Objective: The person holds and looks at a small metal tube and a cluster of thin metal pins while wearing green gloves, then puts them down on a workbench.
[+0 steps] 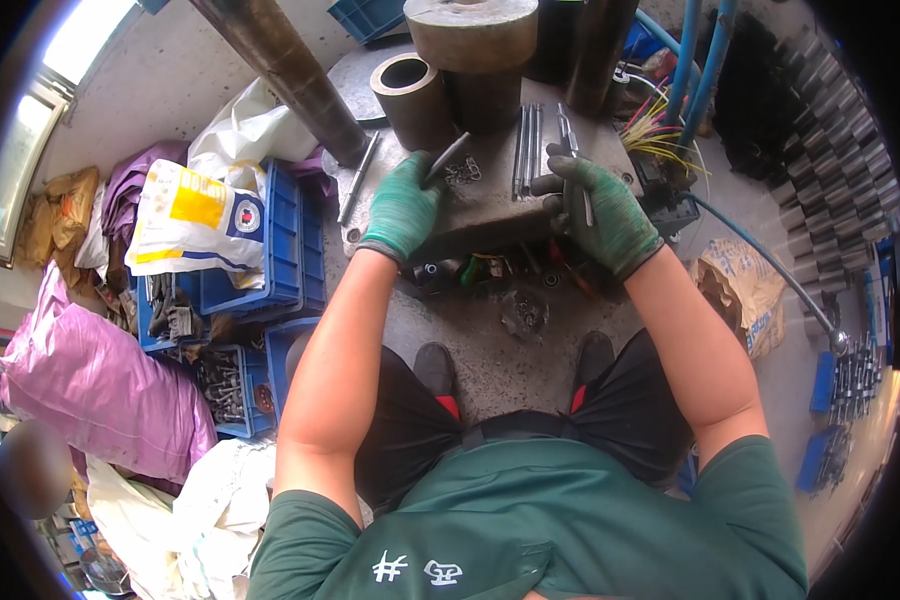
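My left hand (405,205), in a green glove, is closed on a short metal rod (450,153) that sticks out above the fingers. My right hand (610,205), in a green glove with dark fingertips, is closed on a slim stepped metal shaft (567,130) that points away from me. Both hands are over the front of a grey metal machine bed (485,208). Between them lie several long metal rods (528,150) side by side, and a small heap of little metal parts (463,170). Another rod (360,178) lies left of my left hand.
A hollow steel cylinder (410,105) and a thick round block (472,35) stand behind, between slanting columns (290,75). Blue crates (285,240) and a purple sack (100,380) are at the left. Yellow wires (660,140), a hose (770,270) and a brown paper sack (745,290) are at the right.
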A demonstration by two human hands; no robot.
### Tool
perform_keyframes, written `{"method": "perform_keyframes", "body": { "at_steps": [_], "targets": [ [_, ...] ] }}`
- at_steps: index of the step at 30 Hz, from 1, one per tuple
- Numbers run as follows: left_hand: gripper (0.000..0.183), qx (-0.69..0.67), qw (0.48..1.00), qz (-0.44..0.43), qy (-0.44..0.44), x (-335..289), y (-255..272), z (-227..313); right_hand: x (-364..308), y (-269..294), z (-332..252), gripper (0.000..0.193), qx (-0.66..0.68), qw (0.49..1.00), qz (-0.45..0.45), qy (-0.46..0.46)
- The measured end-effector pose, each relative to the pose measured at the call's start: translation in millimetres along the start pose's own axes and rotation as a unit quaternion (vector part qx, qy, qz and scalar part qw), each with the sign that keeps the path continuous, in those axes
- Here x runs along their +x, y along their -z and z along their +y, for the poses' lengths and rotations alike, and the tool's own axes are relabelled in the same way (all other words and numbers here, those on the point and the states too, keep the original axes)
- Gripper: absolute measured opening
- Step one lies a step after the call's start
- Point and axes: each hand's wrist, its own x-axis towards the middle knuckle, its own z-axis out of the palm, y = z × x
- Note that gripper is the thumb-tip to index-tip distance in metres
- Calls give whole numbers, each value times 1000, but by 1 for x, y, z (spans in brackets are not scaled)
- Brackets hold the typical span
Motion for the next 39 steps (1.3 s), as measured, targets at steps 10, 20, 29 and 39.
{"method": "perform_keyframes", "body": {
  "at_steps": [10, 20, 29, 39],
  "targets": [
    [35, -96, 995, 7, 29, 5, 2, 10, -7, -5, 0, 54, -150, 985, -62, 61],
    [33, -48, 998, 33, 6, 7, -9, 13, -9, -9, 6, 78, -265, 955, -57, 120],
    [32, -74, 997, 35, 3, 13, -19, 9, -3, 2, 14, 74, -440, 840, -15, 317],
    [27, -370, 907, -72, 190, 10, -3, 40, -9, -3, 9, 69, -568, 754, -1, 330]
  ]
}}
